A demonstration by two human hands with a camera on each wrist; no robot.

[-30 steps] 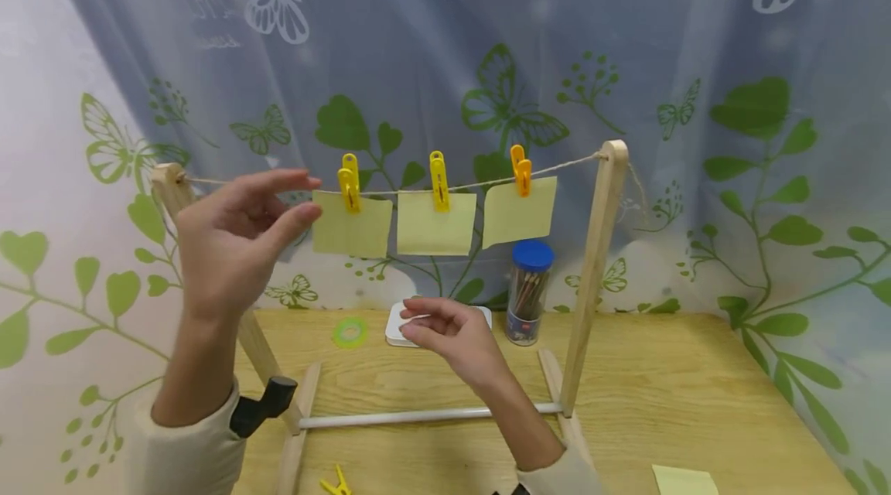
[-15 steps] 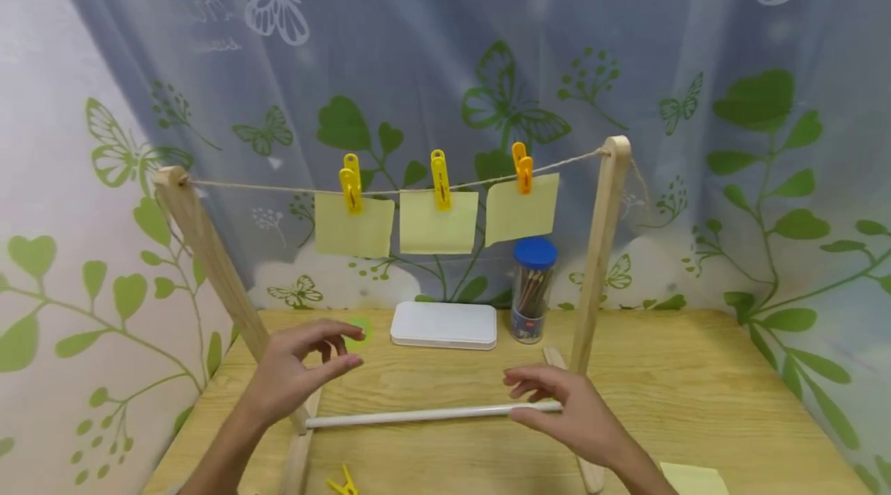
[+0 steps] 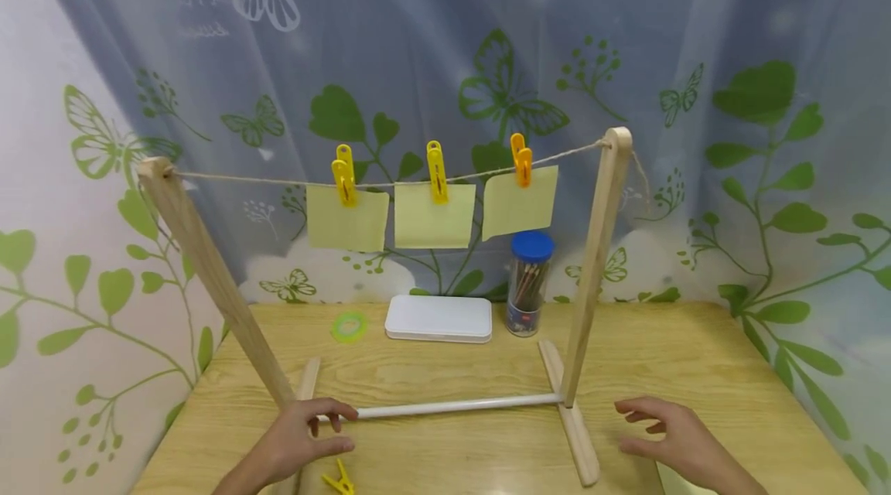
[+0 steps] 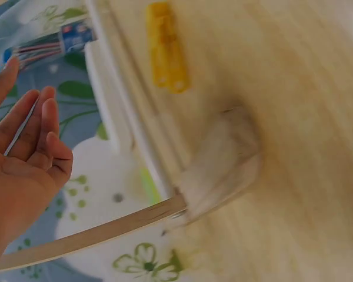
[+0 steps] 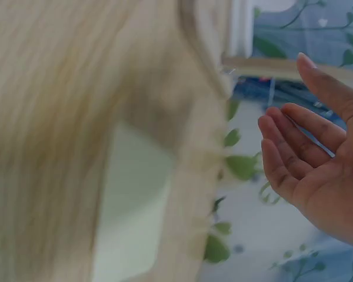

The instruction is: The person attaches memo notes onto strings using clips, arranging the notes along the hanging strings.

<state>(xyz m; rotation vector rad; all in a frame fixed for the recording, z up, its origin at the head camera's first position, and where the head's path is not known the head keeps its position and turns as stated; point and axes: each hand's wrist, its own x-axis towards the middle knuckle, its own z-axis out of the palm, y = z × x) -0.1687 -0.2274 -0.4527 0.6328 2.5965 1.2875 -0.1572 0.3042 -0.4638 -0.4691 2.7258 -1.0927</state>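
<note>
My left hand (image 3: pixel 295 437) hovers by the frame's left foot, fingers loosely bent and holding nothing. Just below it in the head view lies a loose yellow clothespin (image 3: pixel 339 477) on the table. Over at the right, my right hand (image 3: pixel 671 437) is also bare, above a pale yellow paper sheet (image 5: pixel 132 205) that it partly covers in the head view. Three yellow paper notes hang from a string (image 3: pixel 244 179): the left note (image 3: pixel 346 226), the middle note (image 3: pixel 433 226) and the right note (image 3: pixel 518 205). Two yellow clothespins (image 3: pixel 437 170) and an orange clothespin (image 3: pixel 520 158) grip them.
The wooden frame has a left post (image 3: pixel 216 286), a right post (image 3: pixel 597 271) and a white crossbar (image 3: pixel 459 405). Behind it are a white case (image 3: pixel 438 319), a green tape roll (image 3: pixel 349 327) and a blue-lidded pencil jar (image 3: pixel 527 286). A patterned curtain (image 3: pixel 404 39) backs the table.
My left hand has come down from beside the left note to the frame's left foot. My right hand has moved right and down, from before the white case to the paper sheet.
</note>
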